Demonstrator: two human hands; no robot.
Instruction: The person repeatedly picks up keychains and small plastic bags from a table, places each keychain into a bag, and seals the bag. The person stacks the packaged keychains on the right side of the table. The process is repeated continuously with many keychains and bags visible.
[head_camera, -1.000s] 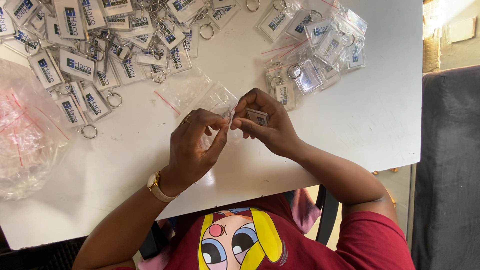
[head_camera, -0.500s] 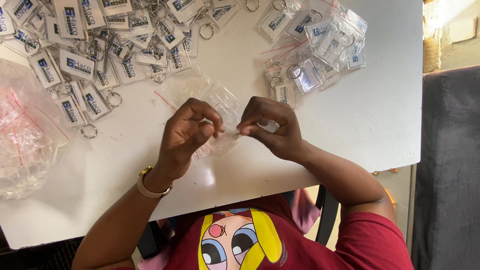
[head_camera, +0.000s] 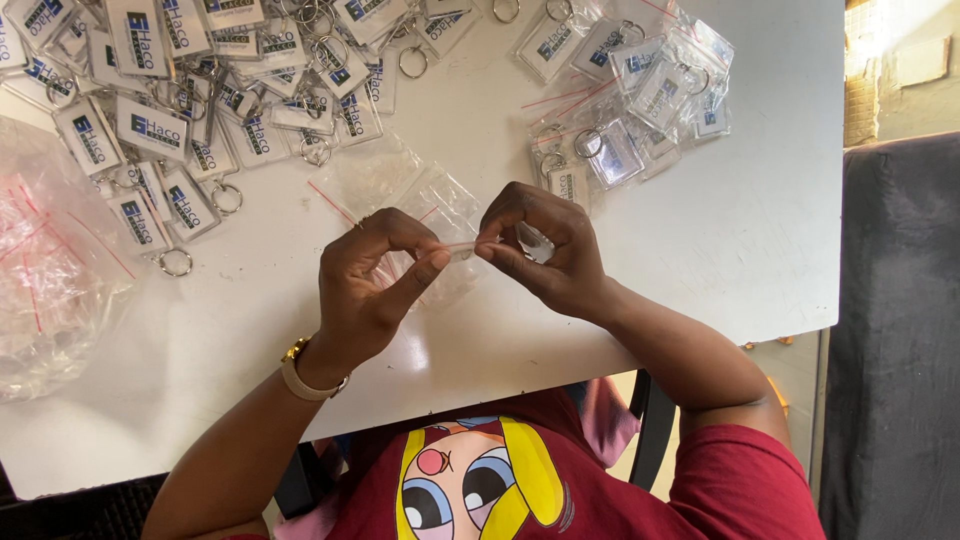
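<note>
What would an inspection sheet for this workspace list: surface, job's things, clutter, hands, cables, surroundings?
Surface: white table, crowded along the far side.
Job's things: small clear bag pinched between both hands; clear keychain in the right.
Clutter: loose keychains far left; bagged keychains far right; heap of empty bags at left; a few clear bags behind the hands.
Hands: left hand and right hand, fingertips meeting.
Cables: nothing seen.
Surroundings: dark chair at right.
</note>
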